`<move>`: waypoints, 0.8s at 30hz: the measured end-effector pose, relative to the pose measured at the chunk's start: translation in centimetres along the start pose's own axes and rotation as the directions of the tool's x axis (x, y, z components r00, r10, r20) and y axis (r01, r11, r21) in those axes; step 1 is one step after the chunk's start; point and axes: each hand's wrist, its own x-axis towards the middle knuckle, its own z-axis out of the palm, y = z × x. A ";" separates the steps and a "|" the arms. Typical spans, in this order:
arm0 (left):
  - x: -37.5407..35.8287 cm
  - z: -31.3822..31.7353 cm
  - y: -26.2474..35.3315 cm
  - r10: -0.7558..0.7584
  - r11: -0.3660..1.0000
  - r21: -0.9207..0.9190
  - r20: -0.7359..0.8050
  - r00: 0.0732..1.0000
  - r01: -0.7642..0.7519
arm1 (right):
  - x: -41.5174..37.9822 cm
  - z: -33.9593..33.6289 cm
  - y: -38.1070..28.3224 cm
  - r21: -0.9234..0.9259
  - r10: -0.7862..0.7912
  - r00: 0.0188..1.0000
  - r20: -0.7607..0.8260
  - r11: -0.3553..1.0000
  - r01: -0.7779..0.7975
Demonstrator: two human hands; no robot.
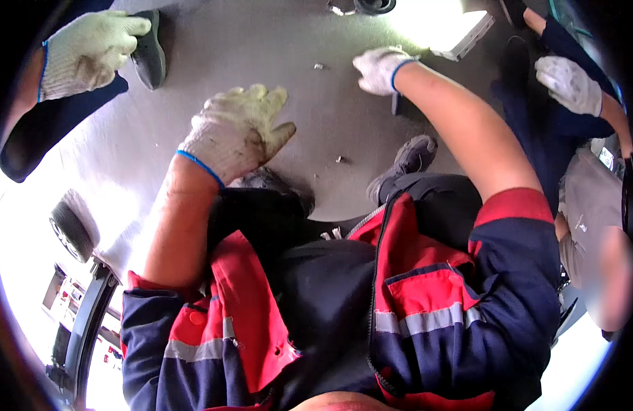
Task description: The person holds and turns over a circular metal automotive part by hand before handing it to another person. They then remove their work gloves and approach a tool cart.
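My left hand (238,130), in a stained knit work glove with a blue cuff, hovers over the grey floor (255,41). Its fingers and thumb are apart, and nothing shows in it. My right hand (381,70), gloved likewise, has its fingers curled closed. Just below it juts a short dark, straight piece (396,104), perhaps part of a tool; its kind is hidden by the glove. Between and beyond my hands lie two small metal pieces on the floor, one farther off (319,66) and one near my shoe (340,159); they are too small to name.
A co-worker's gloved hand (94,55) and shoe (149,55) are at upper left. Another person's gloved hand (568,83) is at right. A white box-like object (465,35) and a black round object (375,5) lie ahead. A wheel (71,226) stands at left.
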 end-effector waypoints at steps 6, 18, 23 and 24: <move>-0.9 -0.3 -0.2 -0.023 1.000 -0.012 -0.022 1.000 0.023 | 4.7 -1.5 -3.1 0.104 0.038 0.991 -0.131 0.994 -0.024; -1.1 -0.7 -0.4 -0.067 0.998 -0.018 0.038 0.997 0.068 | 6.6 4.9 -8.1 0.381 0.250 0.899 -0.359 0.919 -0.104; -2.3 2.3 -1.9 0.065 0.993 0.103 -0.099 0.993 -0.054 | 8.6 4.6 -8.0 0.519 0.384 0.849 -0.362 0.840 -0.158; -1.8 0.4 -0.9 0.004 1.000 -0.003 -0.036 0.999 -0.004 | 9.0 4.5 -8.0 0.496 0.370 0.847 -0.382 0.855 -0.150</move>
